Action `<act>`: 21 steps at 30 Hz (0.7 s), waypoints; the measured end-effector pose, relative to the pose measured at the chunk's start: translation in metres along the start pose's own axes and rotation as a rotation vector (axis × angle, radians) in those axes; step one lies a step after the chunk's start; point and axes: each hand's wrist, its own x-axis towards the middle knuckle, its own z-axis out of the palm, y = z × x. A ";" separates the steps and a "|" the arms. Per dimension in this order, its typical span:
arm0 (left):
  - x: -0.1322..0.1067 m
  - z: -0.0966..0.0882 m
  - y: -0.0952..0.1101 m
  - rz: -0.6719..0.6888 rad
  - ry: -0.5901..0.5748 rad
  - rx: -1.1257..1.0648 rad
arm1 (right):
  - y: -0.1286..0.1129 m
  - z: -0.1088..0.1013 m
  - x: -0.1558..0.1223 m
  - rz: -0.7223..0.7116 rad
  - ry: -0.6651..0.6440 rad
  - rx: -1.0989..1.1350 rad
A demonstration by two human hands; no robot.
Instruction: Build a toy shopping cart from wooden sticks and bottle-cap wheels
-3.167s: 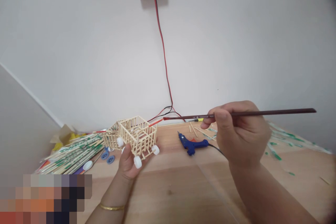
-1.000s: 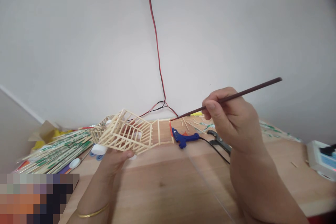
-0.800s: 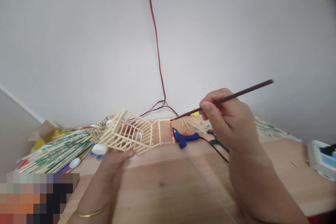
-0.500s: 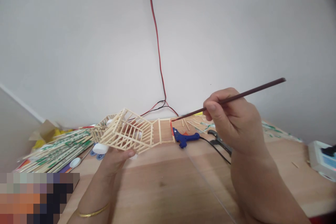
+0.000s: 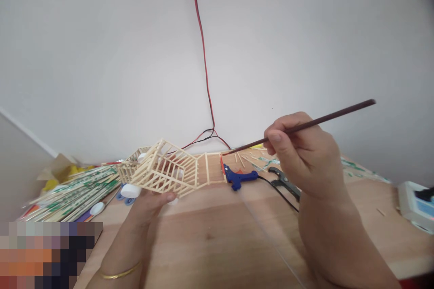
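Note:
My left hand [image 5: 154,203] is closed round the underside of a model vehicle [image 5: 166,171] built from pale wooden sticks, with round white caps [image 5: 130,191] like wheels. The model is tilted and held above the table. A ladder-like stick frame [image 5: 207,169] stretches from it to the right, ending in an orange-red crosspiece [image 5: 222,166]. Pinched like a pen in my right hand [image 5: 301,153] is a slim dark brown stick [image 5: 334,117]. Its thin tip reaches the top of that crosspiece; whether it has bristles is too small to tell. A blue glue gun [image 5: 236,177] lies beside the crosspiece.
Sticks in green-printed wrappers [image 5: 77,194] are heaped at left, near blue-handled scissors [image 5: 127,198]. Dark-handled pliers [image 5: 285,183] lie behind my right wrist. A white power strip [image 5: 415,205] sits at the right edge. Red and black wires [image 5: 203,54] hang down the wall.
My right hand and the brown stick have shifted slightly to the right. The tip stays by the orange-red crosspiece. My left hand and the model have hardly moved.

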 end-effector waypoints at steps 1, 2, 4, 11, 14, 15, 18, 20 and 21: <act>0.000 0.000 0.000 0.004 -0.003 0.007 | 0.000 0.001 0.000 -0.012 -0.001 -0.020; 0.000 0.000 0.000 0.005 -0.006 0.014 | 0.001 0.002 0.001 -0.025 -0.010 -0.036; 0.000 -0.001 -0.001 0.003 -0.008 0.022 | 0.000 0.004 0.002 -0.044 -0.043 -0.054; 0.001 -0.002 -0.003 0.009 0.005 0.020 | -0.002 0.000 0.001 -0.028 -0.084 0.003; 0.001 0.000 0.000 -0.003 0.008 -0.007 | 0.000 -0.005 0.000 0.006 -0.097 0.100; 0.001 0.000 0.001 -0.011 0.011 -0.017 | 0.001 -0.006 0.000 0.022 -0.093 0.127; 0.001 0.002 0.002 -0.025 0.016 -0.031 | 0.002 -0.007 -0.001 0.047 -0.071 0.158; 0.001 0.003 0.002 -0.026 0.016 -0.033 | 0.001 -0.006 -0.001 0.031 -0.076 0.147; 0.001 0.003 0.002 -0.021 0.018 -0.032 | 0.001 -0.006 -0.001 0.027 -0.081 0.142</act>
